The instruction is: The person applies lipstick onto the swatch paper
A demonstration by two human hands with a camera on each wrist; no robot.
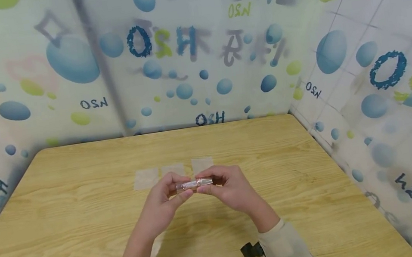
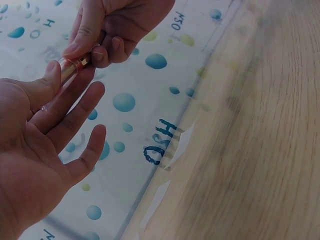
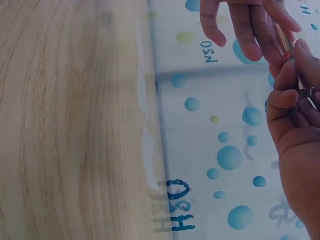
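Observation:
Both hands hold a small lipstick-like tube [image 1: 194, 184] level above the table, with a clear section on the left, a rose-gold band and a shiny metallic end on the right. My left hand [image 1: 161, 206] pinches the clear end between thumb and index finger. In the left wrist view, the other fingers of that left hand [image 2: 50, 145] stretch out away from the tube [image 2: 66, 70]. The metallic end is pinched by my right hand [image 1: 234, 190], whose other fingers curl in, as the right wrist view shows. Fingers partly cover both ends.
Three pale, thin squares lie on the wooden table [image 1: 65, 216] beyond the hands: a left square [image 1: 145, 179], a middle one [image 1: 172, 169] and a right one [image 1: 202, 163]. A patterned curtain [image 1: 191, 74] stands behind the table. A black strap piece [image 1: 251, 251] hangs by the right sleeve.

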